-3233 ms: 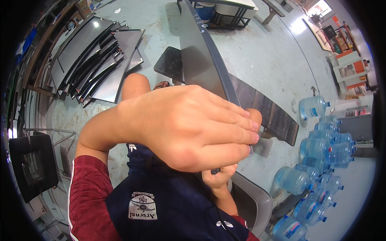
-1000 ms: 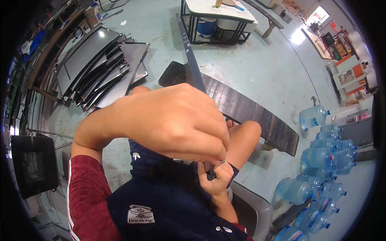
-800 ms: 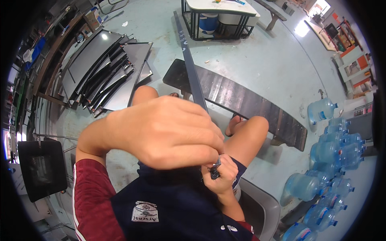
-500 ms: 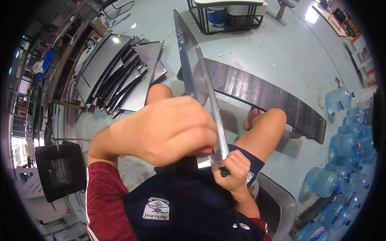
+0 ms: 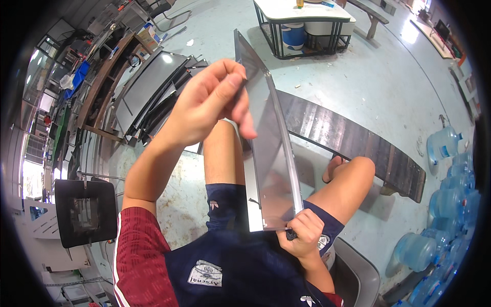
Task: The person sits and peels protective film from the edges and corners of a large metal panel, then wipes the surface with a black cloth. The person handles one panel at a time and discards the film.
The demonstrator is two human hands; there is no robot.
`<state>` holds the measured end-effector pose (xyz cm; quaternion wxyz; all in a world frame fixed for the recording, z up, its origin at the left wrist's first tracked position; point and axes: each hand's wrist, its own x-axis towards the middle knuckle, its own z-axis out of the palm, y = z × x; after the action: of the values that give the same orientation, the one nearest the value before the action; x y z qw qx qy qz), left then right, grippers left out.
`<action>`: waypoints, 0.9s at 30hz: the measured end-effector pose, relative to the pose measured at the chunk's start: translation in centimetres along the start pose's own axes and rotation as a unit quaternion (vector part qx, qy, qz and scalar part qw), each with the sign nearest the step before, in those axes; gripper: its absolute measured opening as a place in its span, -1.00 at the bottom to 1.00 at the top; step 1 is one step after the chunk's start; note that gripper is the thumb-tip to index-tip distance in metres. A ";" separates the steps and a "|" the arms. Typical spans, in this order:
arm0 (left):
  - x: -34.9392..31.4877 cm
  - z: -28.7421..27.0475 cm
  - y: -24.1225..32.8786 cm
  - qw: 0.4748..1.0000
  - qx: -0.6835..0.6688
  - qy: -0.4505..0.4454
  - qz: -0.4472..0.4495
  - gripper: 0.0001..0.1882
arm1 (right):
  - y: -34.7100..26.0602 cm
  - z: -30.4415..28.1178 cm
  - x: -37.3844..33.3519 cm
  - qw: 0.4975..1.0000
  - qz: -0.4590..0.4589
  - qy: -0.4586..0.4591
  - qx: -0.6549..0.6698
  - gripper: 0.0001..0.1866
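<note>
A thin rectangular panel [image 5: 276, 179] with a shiny grey face and a silver edge stands tilted upright between my legs. My right hand [image 5: 305, 231] is closed round its near right corner. A black lump [image 5: 291, 235] pokes out below those fingers, and its kind is unclear. My left hand [image 5: 212, 102] is raised beside the panel's far left edge, thumb and forefinger pinched together. Something small and dark shows at that pinch, too little to name. A short black piece [image 5: 254, 202] sticks out at the panel's pale near-left side.
Similar panels [image 5: 148, 82] lie piled on the floor at the left. Ahead is a long low dark bench [image 5: 348, 135]. Several blue water jugs [image 5: 417, 250] line the right side. A black chair [image 5: 85, 215] stands at left, a white-topped table [image 5: 302, 10] at the back.
My left hand has gone from the panel's near end up and away toward its far end, uncovering the near-left side. My right hand keeps its hold on the corner.
</note>
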<state>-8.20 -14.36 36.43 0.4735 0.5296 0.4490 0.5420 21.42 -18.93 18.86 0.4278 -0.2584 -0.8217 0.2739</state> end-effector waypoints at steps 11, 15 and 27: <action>3.0 -11.5 2.4 0.644 0.687 0.081 0.327 -0.77 | 0.9 -0.4 -0.7 1.000 -0.003 0.005 -0.002 -0.72; 1.5 -16.4 2.9 0.583 0.794 -0.056 0.163 -0.62 | 1.4 -0.9 -1.2 1.000 0.011 0.016 0.004 -0.74; -4.1 -34.4 8.8 0.391 0.803 0.422 0.156 -0.73 | 2.0 -1.2 -1.8 0.999 0.025 0.031 0.002 -0.75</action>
<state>-42.98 -19.22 43.27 -0.5139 0.4282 0.7282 0.1492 23.72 -18.41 17.15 0.4469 -0.2866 -0.8005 0.2781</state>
